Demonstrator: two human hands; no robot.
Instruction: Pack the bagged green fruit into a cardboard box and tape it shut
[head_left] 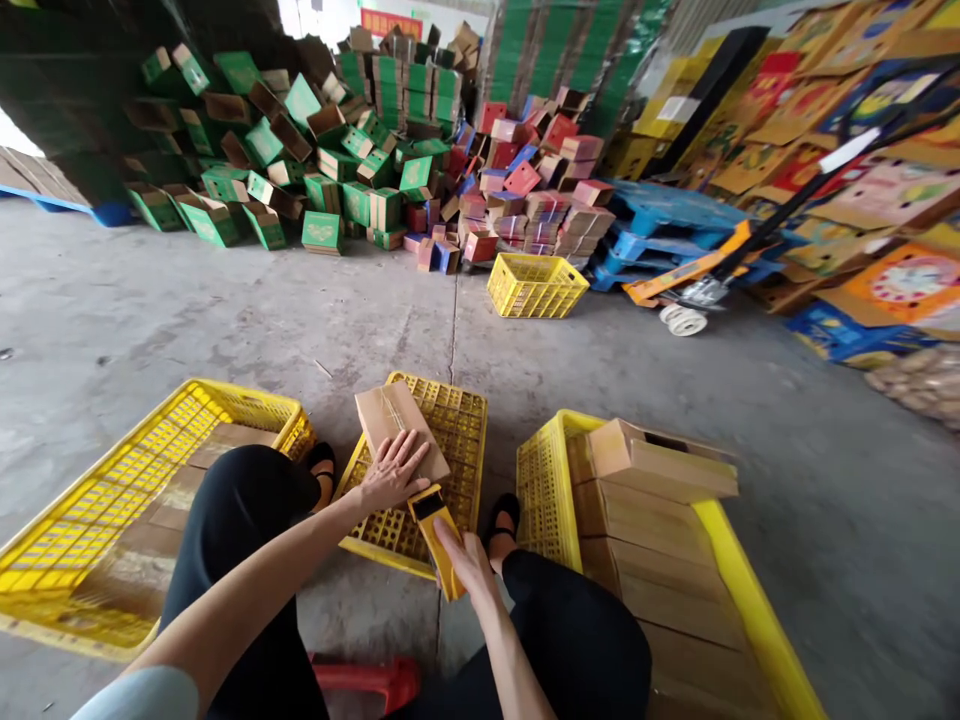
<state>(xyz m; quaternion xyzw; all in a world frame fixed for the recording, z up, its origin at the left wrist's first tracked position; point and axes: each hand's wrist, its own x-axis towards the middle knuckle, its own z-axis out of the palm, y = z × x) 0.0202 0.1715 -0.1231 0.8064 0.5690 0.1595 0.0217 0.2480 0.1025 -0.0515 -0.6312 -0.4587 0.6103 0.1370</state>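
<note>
A closed cardboard box [390, 405] rests at an angle on the upturned yellow crate [465, 440] between my feet. My left hand [394, 470] lies flat on the near part of its top, fingers spread. In my right hand [470, 562] is a long yellow handheld tool [444, 560] with a dark patch near its far end. That end is at the box's near right corner; whether it touches cannot be made out. The fingers beneath the tool are partly hidden.
A yellow crate [45, 545] holding cardboard boxes [161, 525] stands left, another crate [544, 480] packed with boxes [660, 550] right. Ahead are a small yellow crate [536, 290], piled green cartons [322, 232], blue pallets [660, 215] and a pallet jack [697, 270]. Something red [367, 675] is below me.
</note>
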